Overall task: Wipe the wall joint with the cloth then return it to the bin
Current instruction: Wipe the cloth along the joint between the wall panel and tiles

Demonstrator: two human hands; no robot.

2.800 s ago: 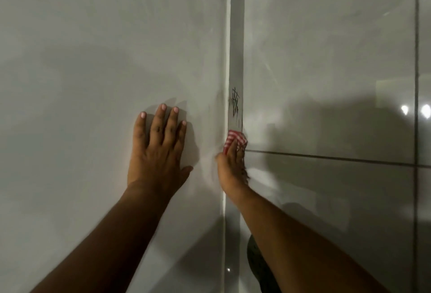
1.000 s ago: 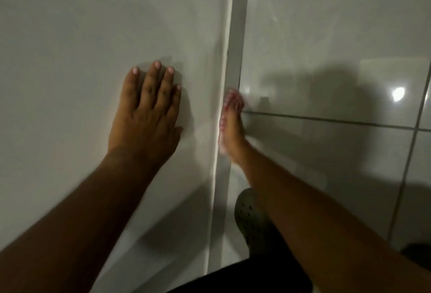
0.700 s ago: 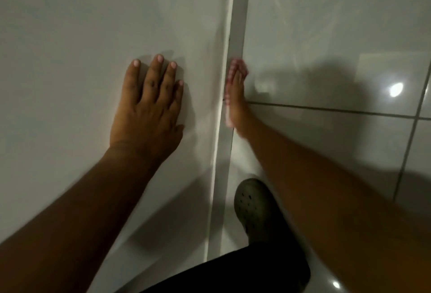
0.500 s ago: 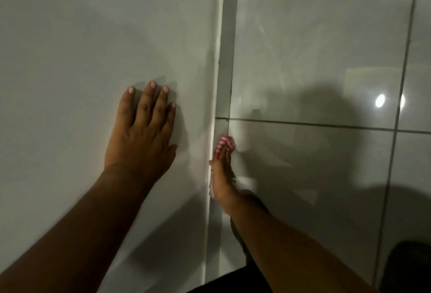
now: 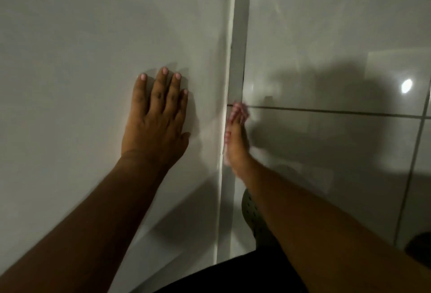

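The wall joint (image 5: 240, 36) is a pale vertical strip where the plain left wall meets the glossy tiled right wall. My right hand (image 5: 235, 139) is pressed edge-on against the joint, blurred, holding a red and white checked cloth (image 5: 240, 109) that shows at the fingertips, level with a horizontal grout line (image 5: 326, 111). My left hand (image 5: 158, 120) lies flat on the left wall with fingers spread, holding nothing. No bin is in view.
A dark green perforated shoe (image 5: 253, 215) stands on the floor below my right forearm. Dark clothing (image 5: 233, 274) fills the bottom middle. A dark object (image 5: 419, 246) sits at the lower right edge. A light reflects on the tile (image 5: 406, 86).
My right hand has slid the cloth up and down along the joint; from half a second ago it moved up to the grout line. The black scribble seen earlier is out of view. My left hand stays planted.
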